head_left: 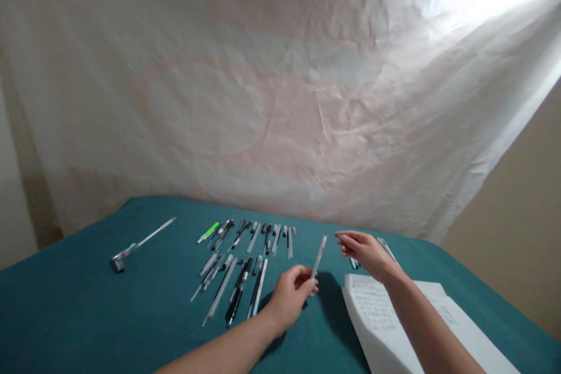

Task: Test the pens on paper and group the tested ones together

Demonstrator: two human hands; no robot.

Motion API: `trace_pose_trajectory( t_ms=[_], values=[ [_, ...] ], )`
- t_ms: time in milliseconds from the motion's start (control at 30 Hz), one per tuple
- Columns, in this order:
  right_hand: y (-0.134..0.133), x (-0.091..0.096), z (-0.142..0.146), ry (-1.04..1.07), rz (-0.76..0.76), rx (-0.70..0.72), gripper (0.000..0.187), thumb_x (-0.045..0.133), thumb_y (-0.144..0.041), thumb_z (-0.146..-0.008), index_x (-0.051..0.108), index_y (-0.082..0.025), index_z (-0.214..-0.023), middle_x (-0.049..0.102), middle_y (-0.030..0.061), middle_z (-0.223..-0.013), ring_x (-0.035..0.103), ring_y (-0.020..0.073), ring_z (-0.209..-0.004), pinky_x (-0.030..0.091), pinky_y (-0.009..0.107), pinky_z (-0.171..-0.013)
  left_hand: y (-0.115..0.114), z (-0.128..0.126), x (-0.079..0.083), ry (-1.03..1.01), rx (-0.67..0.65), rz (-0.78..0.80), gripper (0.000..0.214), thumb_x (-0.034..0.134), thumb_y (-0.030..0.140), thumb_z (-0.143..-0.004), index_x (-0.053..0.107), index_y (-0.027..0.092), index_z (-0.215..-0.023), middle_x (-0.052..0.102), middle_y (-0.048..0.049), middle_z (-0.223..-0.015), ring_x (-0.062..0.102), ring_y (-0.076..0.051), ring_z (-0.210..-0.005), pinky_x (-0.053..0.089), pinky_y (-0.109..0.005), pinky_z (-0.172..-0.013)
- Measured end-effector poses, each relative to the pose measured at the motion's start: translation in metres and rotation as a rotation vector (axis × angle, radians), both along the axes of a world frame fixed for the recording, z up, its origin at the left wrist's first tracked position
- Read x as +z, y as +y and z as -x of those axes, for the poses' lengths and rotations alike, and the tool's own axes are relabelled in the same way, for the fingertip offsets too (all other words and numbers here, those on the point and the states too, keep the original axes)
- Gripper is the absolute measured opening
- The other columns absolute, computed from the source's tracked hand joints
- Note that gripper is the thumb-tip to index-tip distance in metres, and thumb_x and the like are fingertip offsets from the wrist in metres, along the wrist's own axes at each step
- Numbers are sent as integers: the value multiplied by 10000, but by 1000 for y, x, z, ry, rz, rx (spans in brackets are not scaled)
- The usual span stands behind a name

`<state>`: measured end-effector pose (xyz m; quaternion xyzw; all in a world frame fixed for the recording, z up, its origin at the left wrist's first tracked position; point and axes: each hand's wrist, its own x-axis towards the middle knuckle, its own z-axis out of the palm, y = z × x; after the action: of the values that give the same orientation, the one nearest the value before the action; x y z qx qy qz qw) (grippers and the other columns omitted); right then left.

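Note:
My left hand point(291, 295) is closed around the lower end of a clear pen point(319, 254), which stands tilted above the teal table point(87, 298). My right hand point(366, 251) hovers just right of the pen's tip, its fingers pinched together; what they hold, if anything, is too small to make out. Under my right forearm lies an open notebook point(394, 315) with handwriting on its page. Several pens point(239, 263) lie in rows on the table left of my left hand.
A long silvery rod-shaped tool point(140, 243) rests at the table's far left. A green marker point(208, 232) lies at the left end of the back row. Two pens point(385, 247) sit beyond my right hand. A wrinkled white sheet point(263, 99) hangs behind the table.

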<state>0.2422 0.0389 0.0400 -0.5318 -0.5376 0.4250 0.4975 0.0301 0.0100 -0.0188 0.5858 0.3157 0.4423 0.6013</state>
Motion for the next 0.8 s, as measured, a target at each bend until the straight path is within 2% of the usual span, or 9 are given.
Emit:
trace_pose_trajectory(
  t_ms=[133,367,500,633,800],
  values=[
    [-12,12,4,215,-13,-5,308,713,-373,-634,623,-172,-848,611,18,-751,565,87,-602,476,210,-579,1,-1,-1,21,-18,-18,190,587,260,-739,576,118,-865,619,-63,-789,586,-156,-688,444,-267,-628],
    [-23,29,16,162,-147,-7,303,684,-407,-663,602,-180,-844,630,23,-797,591,131,-710,471,239,-613,0,-3,1,48,-56,-29,189,573,253,-748,584,118,-880,624,-66,-814,582,-167,-710,447,-274,-644],
    [-24,29,18,148,-160,-17,297,679,-408,-667,615,-178,-843,624,39,-847,579,156,-799,474,252,-660,-1,-3,3,53,-50,-27,190,597,270,-734,593,125,-856,619,-43,-764,574,-159,-691,441,-266,-645],
    [-21,24,21,90,-156,-80,341,674,-439,-657,639,-169,-862,632,52,-829,570,146,-746,458,234,-641,0,-4,1,48,-50,-47,196,599,288,-739,592,123,-845,615,-40,-742,574,-157,-681,437,-262,-641],
    [-19,21,25,35,-133,-68,360,663,-461,-655,653,-165,-860,640,57,-843,564,150,-747,451,233,-636,1,-3,-2,50,-63,-43,207,606,300,-739,590,125,-850,616,-46,-755,576,-159,-693,440,-265,-653]
  ],
)
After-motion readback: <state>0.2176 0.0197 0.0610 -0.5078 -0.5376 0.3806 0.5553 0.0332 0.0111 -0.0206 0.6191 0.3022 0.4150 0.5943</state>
